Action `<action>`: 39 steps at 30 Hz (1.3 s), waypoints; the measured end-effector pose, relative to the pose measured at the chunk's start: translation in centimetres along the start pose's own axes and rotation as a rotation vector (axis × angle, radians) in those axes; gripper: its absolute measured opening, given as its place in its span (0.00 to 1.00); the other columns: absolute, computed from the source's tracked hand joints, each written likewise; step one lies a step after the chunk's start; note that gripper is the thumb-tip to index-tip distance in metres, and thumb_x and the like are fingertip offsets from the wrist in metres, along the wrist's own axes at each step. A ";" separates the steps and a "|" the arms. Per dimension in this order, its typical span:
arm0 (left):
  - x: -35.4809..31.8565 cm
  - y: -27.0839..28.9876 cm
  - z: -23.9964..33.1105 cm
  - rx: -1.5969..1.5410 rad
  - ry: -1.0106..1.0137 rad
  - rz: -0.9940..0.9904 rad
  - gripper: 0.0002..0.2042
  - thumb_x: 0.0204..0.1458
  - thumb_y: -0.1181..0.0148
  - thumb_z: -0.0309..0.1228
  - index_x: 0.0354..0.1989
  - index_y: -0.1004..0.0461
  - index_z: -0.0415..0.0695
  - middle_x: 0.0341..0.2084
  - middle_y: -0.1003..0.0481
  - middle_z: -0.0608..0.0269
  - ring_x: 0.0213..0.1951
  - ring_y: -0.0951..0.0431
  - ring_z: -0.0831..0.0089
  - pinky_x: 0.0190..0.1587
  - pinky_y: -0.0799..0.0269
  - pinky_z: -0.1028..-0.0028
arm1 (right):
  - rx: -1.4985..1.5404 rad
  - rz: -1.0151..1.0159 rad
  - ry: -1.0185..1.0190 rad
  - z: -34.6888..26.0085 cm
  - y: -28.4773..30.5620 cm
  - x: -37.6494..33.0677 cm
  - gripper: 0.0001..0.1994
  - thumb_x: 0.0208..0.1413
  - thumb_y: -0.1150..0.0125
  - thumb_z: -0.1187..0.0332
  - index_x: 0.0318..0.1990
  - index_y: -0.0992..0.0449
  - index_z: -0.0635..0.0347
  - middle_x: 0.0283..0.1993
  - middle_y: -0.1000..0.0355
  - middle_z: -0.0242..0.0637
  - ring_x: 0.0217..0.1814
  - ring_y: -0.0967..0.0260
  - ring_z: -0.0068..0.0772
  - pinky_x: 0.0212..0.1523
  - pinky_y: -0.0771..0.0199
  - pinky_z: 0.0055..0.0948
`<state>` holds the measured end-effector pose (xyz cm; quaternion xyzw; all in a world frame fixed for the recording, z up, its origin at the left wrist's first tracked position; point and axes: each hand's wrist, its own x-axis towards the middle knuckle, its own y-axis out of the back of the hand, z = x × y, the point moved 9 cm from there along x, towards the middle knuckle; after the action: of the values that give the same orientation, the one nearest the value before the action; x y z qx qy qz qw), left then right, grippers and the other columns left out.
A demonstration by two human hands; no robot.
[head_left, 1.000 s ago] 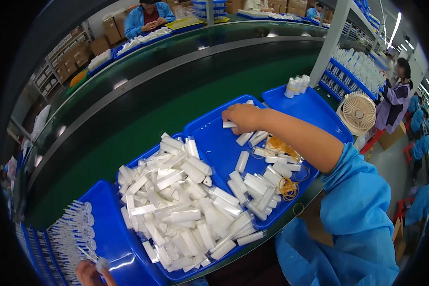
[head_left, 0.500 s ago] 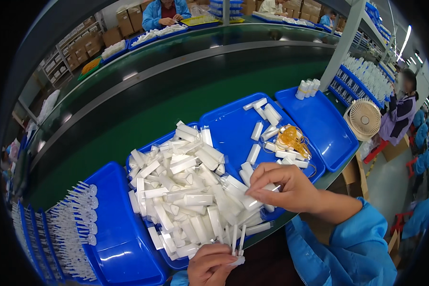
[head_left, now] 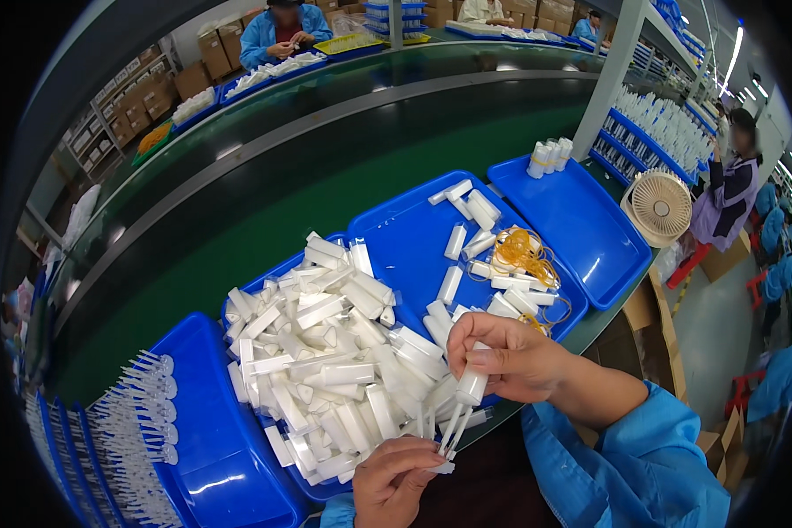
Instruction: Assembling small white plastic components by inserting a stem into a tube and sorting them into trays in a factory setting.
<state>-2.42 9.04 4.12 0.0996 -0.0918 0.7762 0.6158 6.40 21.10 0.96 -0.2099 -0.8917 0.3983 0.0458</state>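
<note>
My left hand [head_left: 394,482], at the lower middle, pinches the base of a small white piece with thin upright rods [head_left: 451,431]. My right hand [head_left: 512,354] is closed round a white tube-like piece [head_left: 472,384], held tilted with its lower end at the tops of the rods. Whether the rod tips go inside it, I cannot tell. Below and left of my right hand spreads a large heap of white pieces in clear wrap [head_left: 326,370], in a blue tray mostly hidden beneath them.
Loose white pieces and yellow rubber bands [head_left: 524,251] lie in a blue tray [head_left: 396,233]. Another tray [head_left: 581,229] carries bundled white tubes [head_left: 550,158], with a fan [head_left: 657,209] beside it. Racks of rodded pieces [head_left: 132,431] stand left. A co-worker [head_left: 282,35] sits beyond the green belt [head_left: 282,207].
My right hand has moved left and down to the rods, and the white tube-like piece now shows in its fingers. My left hand keeps its pinch on the rodded piece. The view has shifted slightly.
</note>
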 end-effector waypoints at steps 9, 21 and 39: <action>0.2 -0.4 -1.9 -0.012 0.166 -0.033 0.04 0.45 0.44 0.20 0.30 0.27 0.39 0.30 0.27 0.56 0.34 0.27 0.65 0.39 0.33 0.72 | -1.426 -0.007 0.201 -3.5 -2.3 -0.8 0.08 0.54 0.46 0.66 0.33 0.34 0.61 0.29 0.32 0.31 0.32 0.35 0.20 0.31 0.36 0.21; 0.6 -0.9 -0.9 0.027 0.000 -0.083 0.03 0.45 0.42 0.21 0.29 0.27 0.40 0.29 0.27 0.57 0.34 0.27 0.63 0.38 0.32 0.71 | -0.847 -0.048 0.256 -2.8 -1.0 -1.2 0.06 0.53 0.46 0.70 0.32 0.35 0.61 0.31 0.34 0.33 0.34 0.37 0.23 0.39 0.37 0.23; 0.5 -0.5 -4.5 -0.395 0.098 0.026 0.11 0.48 0.44 0.20 0.39 0.36 0.36 0.43 0.42 0.54 0.38 0.32 0.72 0.44 0.33 0.74 | -0.931 -0.038 0.227 0.5 -2.7 -0.4 0.06 0.53 0.47 0.67 0.32 0.33 0.58 0.30 0.35 0.33 0.34 0.39 0.32 0.41 0.44 0.31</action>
<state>-2.22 10.85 -0.11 -0.0623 -0.2134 0.7550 0.6169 5.74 18.94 2.66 -0.2339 -0.9684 -0.0696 0.0515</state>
